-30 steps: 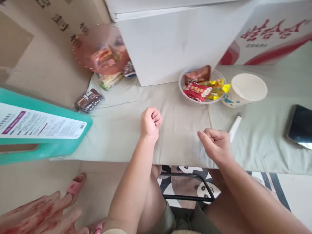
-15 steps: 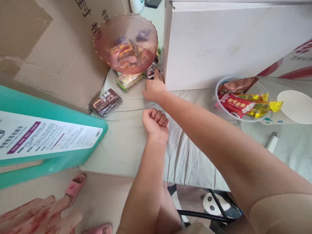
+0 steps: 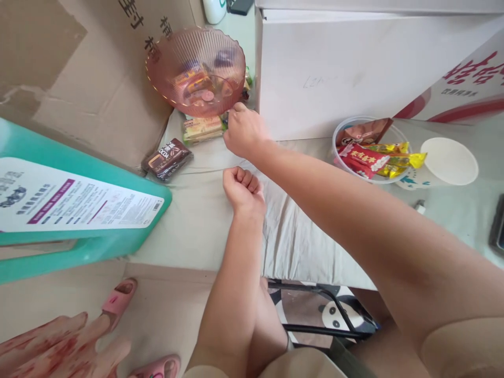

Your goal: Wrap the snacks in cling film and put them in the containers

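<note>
My right hand (image 3: 244, 131) is curled beside the rim of a pink ribbed glass bowl (image 3: 196, 71). Its fingertips are hidden from view; the dark-wrapped snack that lay there is now covered by the hand. Just left of it lies a yellow-green wrapped snack (image 3: 202, 129), below the bowl. A brown cocoa snack pack (image 3: 168, 159) rests further left on the cloth. Colourful packets show through the bowl's glass. Below the right wrist, my left hand (image 3: 244, 189) is closed in a fist above the cloth, with nothing showing in it.
A clear plastic tub (image 3: 337, 152) of wrapped snacks stands at right, beside a white paper cup (image 3: 449, 161). A white box (image 3: 334, 79) borders the back, a cardboard box (image 3: 98, 79) the left. A green jug (image 3: 118, 236) juts in at left. Another person's pink slipper (image 3: 120, 296) is on the floor.
My right hand has gone from reaching with extended fingers at the dark-wrapped snack to a curled grip over that spot. The left hand stays a fist. The view has shifted slightly.
</note>
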### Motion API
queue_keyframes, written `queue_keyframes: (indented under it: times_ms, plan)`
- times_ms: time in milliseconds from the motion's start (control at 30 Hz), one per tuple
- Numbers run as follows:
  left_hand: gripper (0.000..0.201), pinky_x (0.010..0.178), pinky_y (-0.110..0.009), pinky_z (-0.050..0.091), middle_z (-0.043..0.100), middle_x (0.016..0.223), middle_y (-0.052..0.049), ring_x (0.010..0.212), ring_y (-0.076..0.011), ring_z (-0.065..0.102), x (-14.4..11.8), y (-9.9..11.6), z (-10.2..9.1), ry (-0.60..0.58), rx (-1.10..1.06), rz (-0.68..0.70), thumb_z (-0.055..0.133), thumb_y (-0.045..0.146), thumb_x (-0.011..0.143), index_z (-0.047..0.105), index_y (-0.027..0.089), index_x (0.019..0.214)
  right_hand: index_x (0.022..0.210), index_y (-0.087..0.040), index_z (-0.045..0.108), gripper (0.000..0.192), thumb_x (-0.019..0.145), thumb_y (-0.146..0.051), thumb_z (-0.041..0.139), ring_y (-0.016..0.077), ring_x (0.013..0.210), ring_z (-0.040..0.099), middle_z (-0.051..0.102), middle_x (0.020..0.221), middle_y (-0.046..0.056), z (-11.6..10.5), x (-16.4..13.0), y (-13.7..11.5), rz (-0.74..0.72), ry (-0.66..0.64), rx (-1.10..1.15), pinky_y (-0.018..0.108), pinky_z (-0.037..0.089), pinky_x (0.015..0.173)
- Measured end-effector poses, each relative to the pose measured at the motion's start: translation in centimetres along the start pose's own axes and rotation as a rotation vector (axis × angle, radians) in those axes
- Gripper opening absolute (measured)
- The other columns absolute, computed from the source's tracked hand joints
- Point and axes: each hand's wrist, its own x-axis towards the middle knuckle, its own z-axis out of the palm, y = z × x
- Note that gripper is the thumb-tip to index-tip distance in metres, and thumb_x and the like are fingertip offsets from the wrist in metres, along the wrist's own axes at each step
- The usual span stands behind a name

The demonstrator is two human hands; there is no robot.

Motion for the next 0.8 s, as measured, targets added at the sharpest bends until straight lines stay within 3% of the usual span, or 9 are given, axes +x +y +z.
queue_keyframes:
  times_ms: [100,200,267,333,433,500,633,700,800]
  plan:
    - [0.030,0.043,-0.026,0.012,0.011,0.055,0.008,0.041,-0.0055,0.014,0.2,-0.1,-0.2,0.051,0.062,0.086,0.042,0.018,0.083,0.017,0.022,0.066,0.115,-0.011,0.067,0.028,0.098,-0.015,0.045,0.0324,0.123,0.064,0.064,0.129,0.018,-2.9,-2.5,-1.1,0.014,-0.036,-0.030,0.043,0.054,0.101]
    - [0.027,0.050,-0.027,0.023,0.017,0.060,0.006,0.047,-0.0076,0.024,0.8,-0.2,-0.7,0.137,0.186,0.345,0.036,0.020,0.090,0.019,0.022,0.070,0.105,-0.013,0.070,0.026,0.098,-0.018,0.045,0.0314,0.120,0.065,0.069,0.122,0.016,-5.5,-6.7,-1.0,0.029,0.047,0.146,0.043,0.056,0.096]
    - [0.024,0.059,-0.027,0.035,0.030,0.066,0.003,0.057,-0.0088,0.039,1.2,-0.5,-1.0,0.172,0.317,0.526,0.029,0.020,0.094,0.023,0.022,0.072,0.100,-0.016,0.071,0.020,0.094,-0.020,0.053,0.0289,0.115,0.068,0.073,0.113,0.012,-6.4,-10.7,0.7,0.169,0.121,0.357,0.043,0.056,0.097]
    - [0.022,0.069,-0.027,0.042,0.043,0.077,0.000,0.073,-0.0097,0.051,1.3,-1.1,-1.2,0.100,0.432,0.574,0.028,0.021,0.096,0.032,0.022,0.075,0.105,-0.019,0.072,0.022,0.092,-0.027,0.057,0.0260,0.103,0.072,0.075,0.108,0.009,-6.4,-15.7,3.4,0.322,0.203,0.676,0.042,0.059,0.091]
    - [0.016,0.072,-0.027,0.047,0.054,0.085,-0.002,0.083,-0.0129,0.059,0.9,-3.1,-1.2,-0.178,0.622,0.472,0.043,0.026,0.094,0.044,0.022,0.078,0.114,-0.024,0.071,0.032,0.085,-0.036,0.064,0.0258,0.095,0.075,0.077,0.109,0.008,-5.5,-23.6,7.5,0.631,0.246,0.971,0.043,0.062,0.082]
    - [0.018,0.075,-0.028,0.048,0.056,0.084,-0.002,0.086,-0.0152,0.060,0.3,-4.9,-1.1,-0.352,0.843,0.465,0.054,0.029,0.091,0.048,0.022,0.076,0.115,-0.024,0.073,0.037,0.082,-0.039,0.070,0.0264,0.097,0.075,0.077,0.114,0.009,-5.0,-27.9,9.2,0.736,0.176,0.919,0.046,0.062,0.089]
    - [0.013,0.090,-0.032,0.050,0.063,0.093,-0.003,0.092,-0.0177,0.061,-1.1,-7.9,-1.0,-0.584,1.269,0.547,0.063,0.029,0.089,0.058,0.022,0.079,0.107,-0.023,0.073,0.029,0.083,-0.038,0.067,0.0276,0.113,0.073,0.075,0.124,0.012,-5.2,-32.3,11.0,0.660,0.230,0.772,0.046,0.057,0.100]
    - [0.006,0.095,-0.034,0.051,0.065,0.105,-0.005,0.096,-0.0193,0.062,-1.9,-8.6,-1.3,-0.623,1.444,0.592,0.067,0.029,0.087,0.064,0.024,0.089,0.101,-0.023,0.071,0.022,0.084,-0.035,0.063,0.0251,0.100,0.074,0.077,0.107,0.009,-6.0,-33.2,12.3,0.656,0.352,0.592,0.044,0.058,0.093]
    - [0.029,0.105,-0.042,0.050,0.064,0.114,-0.009,0.108,-0.0262,0.062,-3.5,-8.5,-1.9,-0.555,1.709,0.738,0.072,0.034,0.083,0.067,0.026,0.110,0.097,-0.023,0.067,0.019,0.081,-0.031,0.059,0.0234,0.080,0.067,0.069,0.082,0.004,-7.0,-34.4,15.2,0.725,0.497,0.221,0.044,0.056,0.085]
